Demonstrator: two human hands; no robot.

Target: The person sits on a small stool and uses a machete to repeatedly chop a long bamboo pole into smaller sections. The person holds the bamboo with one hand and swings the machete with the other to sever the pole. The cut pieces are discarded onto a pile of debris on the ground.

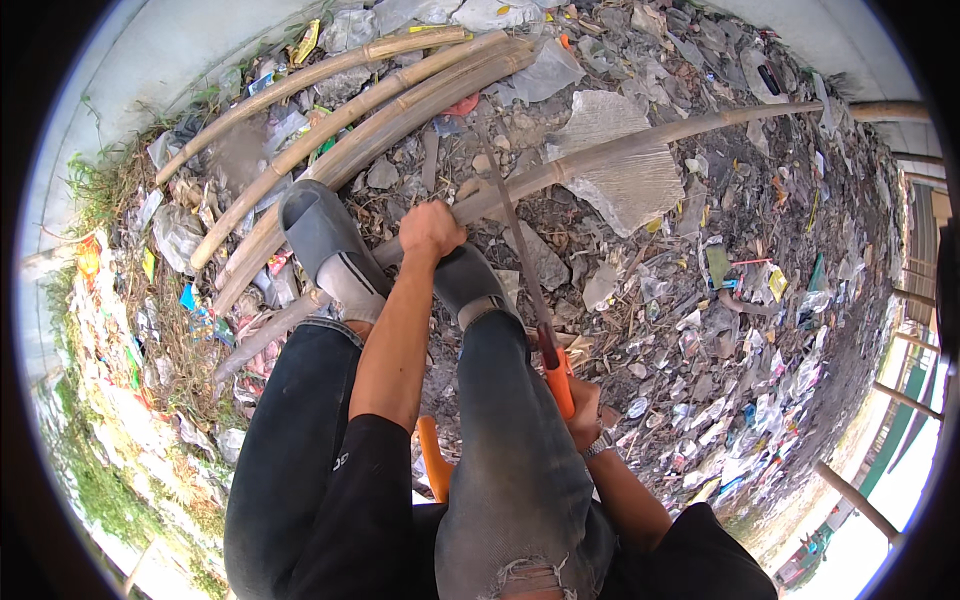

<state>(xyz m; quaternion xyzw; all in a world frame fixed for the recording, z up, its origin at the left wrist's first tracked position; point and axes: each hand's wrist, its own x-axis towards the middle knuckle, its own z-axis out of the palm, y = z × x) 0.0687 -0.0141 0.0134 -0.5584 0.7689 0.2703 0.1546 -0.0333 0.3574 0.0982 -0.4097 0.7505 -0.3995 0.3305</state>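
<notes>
Litter-strewn ground [840, 400], pale wall [150, 85] at the upper left edge. Long bamboo pole [560, 172] lies slantwise before the person, passing beneath the left clog [325, 225]; foot placement probably pins it. Left hand [432, 230] closed over the pole, knuckles up, likely to steady it. Right hand [583, 408] wrapped about the orange handle of a saw [530, 270], fingers partly hidden; blade lies across the pole, just beyond the left hand. Depth of any cut: cannot tell. Right clog [465, 275] close to the pole, perhaps a second brace. Loose poles [345, 125] lie side by side, upper left. Containers: crumpled clear plastic bag [180, 235] near them, contents not discernible. Orange object [433, 460] between the legs, mostly hidden.
</notes>
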